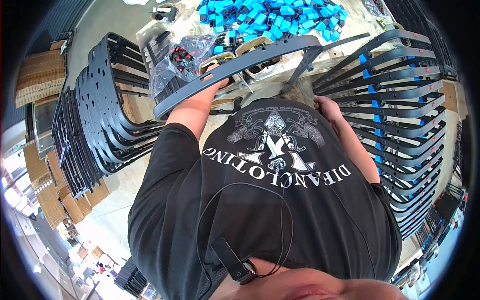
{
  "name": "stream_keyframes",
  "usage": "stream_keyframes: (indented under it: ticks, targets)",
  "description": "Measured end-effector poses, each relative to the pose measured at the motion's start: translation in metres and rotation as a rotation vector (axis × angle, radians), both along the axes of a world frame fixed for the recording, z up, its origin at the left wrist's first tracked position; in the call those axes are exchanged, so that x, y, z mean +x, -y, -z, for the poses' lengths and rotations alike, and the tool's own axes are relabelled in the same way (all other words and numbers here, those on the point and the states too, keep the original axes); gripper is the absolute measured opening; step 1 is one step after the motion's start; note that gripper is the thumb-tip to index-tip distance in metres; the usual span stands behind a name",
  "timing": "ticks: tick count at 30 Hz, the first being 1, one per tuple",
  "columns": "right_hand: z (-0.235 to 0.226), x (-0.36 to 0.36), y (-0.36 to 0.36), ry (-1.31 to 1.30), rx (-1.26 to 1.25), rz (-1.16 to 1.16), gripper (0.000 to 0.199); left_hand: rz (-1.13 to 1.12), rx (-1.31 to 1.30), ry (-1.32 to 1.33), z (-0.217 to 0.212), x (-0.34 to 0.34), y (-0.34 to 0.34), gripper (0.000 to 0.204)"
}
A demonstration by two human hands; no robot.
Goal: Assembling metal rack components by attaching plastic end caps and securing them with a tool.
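A long black U-shaped frame (250,59) with rounded corners and small slots slants across in front of my chest, over the bench. My left hand (223,81) is closed round its bar from beneath; the bar hides most of the fingers. Just beyond that hand, something small and yellow (228,59) and a thin metal rod (246,82) show, partly covered. Down by the bench's near edge, my right hand (326,106) has curled fingers, close to the right-hand stack of black frames (405,95). Whatever those fingers hold, if anything, is hidden.
A heap of blue-and-black plastic parts (272,17) lies on the wooden bench (185,12). Nearer are open boxes (255,47) and a clear bag of red-and-black parts (184,60). More black frames (100,100) stand stacked at left, with cardboard (40,75) beyond.
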State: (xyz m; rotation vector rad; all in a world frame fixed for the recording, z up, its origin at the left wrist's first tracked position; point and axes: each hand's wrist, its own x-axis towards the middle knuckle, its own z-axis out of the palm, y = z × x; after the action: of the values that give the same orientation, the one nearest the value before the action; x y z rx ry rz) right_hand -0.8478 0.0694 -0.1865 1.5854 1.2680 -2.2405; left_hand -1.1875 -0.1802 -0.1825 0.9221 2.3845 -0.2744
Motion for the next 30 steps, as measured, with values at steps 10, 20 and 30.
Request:
stream_keyframes:
  ticks: [10,20,30]
  targets:
    - [0.003,-0.009,0.005,-0.008,0.057,-0.081,0.012,-0.014,0.137,-0.058,0.008,0.001,0.009,0.035]
    - [0.007,-0.025,0.007,-0.018,0.055,-0.157,0.017,-0.004,0.255,-0.146,0.010,0.007,0.014,0.026]
    - [-0.039,-0.091,0.029,-0.155,-0.114,-0.265,0.023,-0.333,0.590,0.065,-0.060,0.046,-0.004,0.025]
